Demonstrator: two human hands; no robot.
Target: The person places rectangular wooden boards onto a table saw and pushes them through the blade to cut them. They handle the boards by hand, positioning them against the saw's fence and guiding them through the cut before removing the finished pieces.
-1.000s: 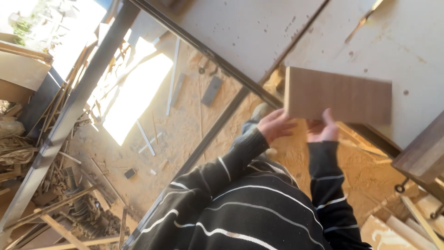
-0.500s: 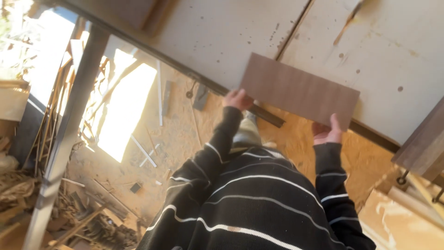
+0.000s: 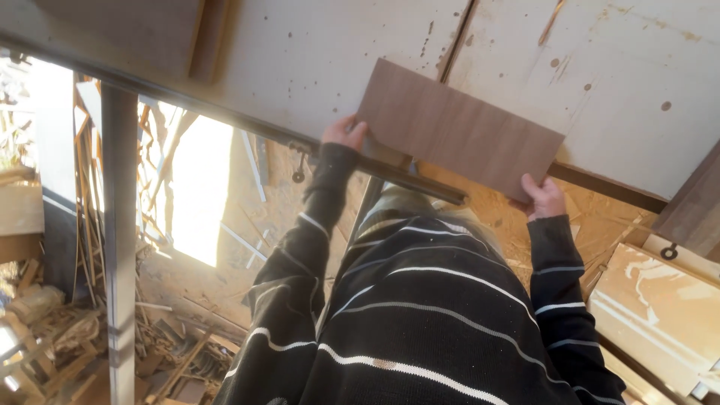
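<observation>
I hold a flat brown wooden panel (image 3: 459,127) by both ends, tilted so that its right end sits lower. My left hand (image 3: 344,133) grips the panel's left edge; my right hand (image 3: 544,196) grips its lower right corner. The panel hovers over the near edge of a pale, stained work table (image 3: 315,52). My arms wear black sleeves with thin white stripes.
A dark metal rail (image 3: 225,112) runs along the table's near edge, with a grey post (image 3: 120,225) going down at left. Sawdust, wood scraps and sticks (image 3: 60,330) cover the floor below. A light board (image 3: 660,307) lies at lower right. A dark board (image 3: 697,210) leans at the right.
The view has swung and the panel has moved up and left over the table edge. My hands have spread apart to the panel's two ends.
</observation>
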